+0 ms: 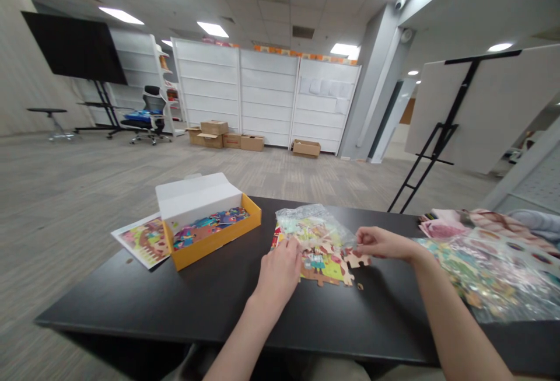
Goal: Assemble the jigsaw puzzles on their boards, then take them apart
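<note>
A partly joined jigsaw puzzle (pixel 326 269) lies on the black table in front of me, brightly coloured with knobbed edges. Over its far part lies a clear plastic bag (pixel 315 220), through which more of the picture shows. My left hand (pixel 280 267) is closed at the left side of the puzzle, its curled fingers at the bag's near edge. At the right, my right hand (pixel 381 242) pinches the bag's right edge, just above some jutting puzzle pieces (pixel 357 259). One small loose bit (pixel 360 286) sits below them.
On the left, an open yellow box (pixel 214 248) holds more puzzle pieces, beside a printed picture sheet (pixel 142 240). A clear bag of pieces (pixel 490 282) lies at the right, with folded cloths (pixel 494 220) behind it. The black table's (pixel 175 305) front edge is near my lap.
</note>
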Demonstrator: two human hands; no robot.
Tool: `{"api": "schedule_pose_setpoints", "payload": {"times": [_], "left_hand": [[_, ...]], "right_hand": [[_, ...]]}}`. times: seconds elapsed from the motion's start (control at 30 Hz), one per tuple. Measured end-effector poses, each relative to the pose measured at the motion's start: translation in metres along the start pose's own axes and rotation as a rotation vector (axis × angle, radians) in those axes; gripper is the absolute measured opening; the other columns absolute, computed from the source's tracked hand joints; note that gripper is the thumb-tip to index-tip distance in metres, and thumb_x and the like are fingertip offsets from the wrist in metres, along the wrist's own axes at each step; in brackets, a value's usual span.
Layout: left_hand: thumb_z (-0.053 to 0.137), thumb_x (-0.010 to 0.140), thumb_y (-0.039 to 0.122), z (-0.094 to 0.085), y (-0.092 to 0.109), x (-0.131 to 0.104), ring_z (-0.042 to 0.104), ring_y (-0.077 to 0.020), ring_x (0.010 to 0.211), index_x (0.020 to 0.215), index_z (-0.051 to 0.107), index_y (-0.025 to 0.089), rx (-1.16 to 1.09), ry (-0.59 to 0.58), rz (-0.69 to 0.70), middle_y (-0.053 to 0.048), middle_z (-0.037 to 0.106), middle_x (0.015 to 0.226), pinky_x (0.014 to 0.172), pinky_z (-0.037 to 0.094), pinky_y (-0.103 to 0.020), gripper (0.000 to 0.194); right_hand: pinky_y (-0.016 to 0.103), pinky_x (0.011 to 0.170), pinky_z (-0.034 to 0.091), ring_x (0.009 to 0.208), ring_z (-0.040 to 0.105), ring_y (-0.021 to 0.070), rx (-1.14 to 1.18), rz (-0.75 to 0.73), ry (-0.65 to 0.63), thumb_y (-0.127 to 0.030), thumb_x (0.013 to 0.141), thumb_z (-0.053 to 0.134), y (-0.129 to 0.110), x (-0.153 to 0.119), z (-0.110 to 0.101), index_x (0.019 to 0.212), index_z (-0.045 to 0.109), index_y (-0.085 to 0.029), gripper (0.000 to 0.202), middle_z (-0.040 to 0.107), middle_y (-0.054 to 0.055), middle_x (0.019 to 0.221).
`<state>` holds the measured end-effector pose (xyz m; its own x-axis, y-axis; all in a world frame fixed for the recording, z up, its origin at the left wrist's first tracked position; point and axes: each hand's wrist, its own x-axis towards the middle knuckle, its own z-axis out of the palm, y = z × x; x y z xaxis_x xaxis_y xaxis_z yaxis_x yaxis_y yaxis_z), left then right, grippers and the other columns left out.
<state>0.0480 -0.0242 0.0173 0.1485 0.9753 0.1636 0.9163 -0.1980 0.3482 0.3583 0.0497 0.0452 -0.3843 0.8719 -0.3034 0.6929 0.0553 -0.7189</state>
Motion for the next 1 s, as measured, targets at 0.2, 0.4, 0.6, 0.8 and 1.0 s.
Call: {"api": "schedule_pose_setpoints", "payload": {"times": [0.2, 0.4, 0.6, 0.8, 1.0], "left_hand": [[0.044, 0.100, 0.026, 0.001, 0.002, 0.004, 0.072, -0.0235, 0.090, 0.113, 0.058, 0.025, -0.081, 0.051, -0.032, -0.005, 0.073, 0.104, 0.075, 0.050, -0.031, 0.019], [0.045, 0.100, 0.024, 0.002, 0.005, 0.004, 0.072, -0.0193, 0.090, 0.111, 0.058, 0.025, -0.208, 0.157, 0.002, -0.003, 0.073, 0.103, 0.074, 0.048, -0.026, 0.017], [0.049, 0.099, 0.022, 0.005, 0.000, 0.002, 0.071, -0.0180, 0.086, 0.107, 0.058, 0.024, -0.242, 0.196, 0.050, -0.001, 0.071, 0.103, 0.072, 0.047, -0.026, 0.012], [0.050, 0.099, 0.020, 0.003, -0.001, 0.003, 0.071, -0.0182, 0.087, 0.105, 0.058, 0.023, -0.241, 0.176, 0.032, -0.002, 0.071, 0.103, 0.074, 0.047, -0.025, 0.011], [0.050, 0.099, 0.025, 0.002, 0.000, 0.004, 0.071, -0.0206, 0.086, 0.105, 0.058, 0.024, -0.165, 0.137, 0.007, -0.001, 0.071, 0.098, 0.070, 0.046, -0.027, 0.010]], "right_hand": [[0.020, 0.042, 0.023, 0.047, 0.045, 0.0067, 0.197, -0.073, -0.054, -0.058, 0.078, 0.074, -0.014, -0.015, -0.008, 0.086, 0.057, -0.020, 0.042, 0.067, 0.000, 0.070], [0.018, 0.043, 0.030, 0.050, 0.049, 0.0061, 0.313, -0.175, -0.086, -0.054, 0.079, 0.076, -0.042, 0.008, 0.035, 0.091, 0.068, -0.017, 0.040, 0.070, 0.001, 0.075], [0.029, 0.070, 0.055, 0.086, 0.071, 0.0198, 0.490, -0.247, 0.114, -0.054, 0.077, 0.079, -0.036, 0.035, 0.063, 0.102, 0.068, -0.017, 0.046, 0.075, 0.010, 0.106], [0.038, 0.104, 0.048, 0.128, 0.058, 0.0255, 0.452, -0.330, -0.085, -0.041, 0.080, 0.080, -0.035, 0.019, 0.043, 0.128, 0.063, -0.023, 0.053, 0.063, 0.010, 0.137], [0.020, 0.046, 0.038, 0.054, 0.054, 0.0090, 0.307, -0.273, -0.055, -0.050, 0.085, 0.071, -0.032, -0.001, 0.014, 0.099, 0.068, -0.017, 0.036, 0.068, 0.001, 0.075]]}}
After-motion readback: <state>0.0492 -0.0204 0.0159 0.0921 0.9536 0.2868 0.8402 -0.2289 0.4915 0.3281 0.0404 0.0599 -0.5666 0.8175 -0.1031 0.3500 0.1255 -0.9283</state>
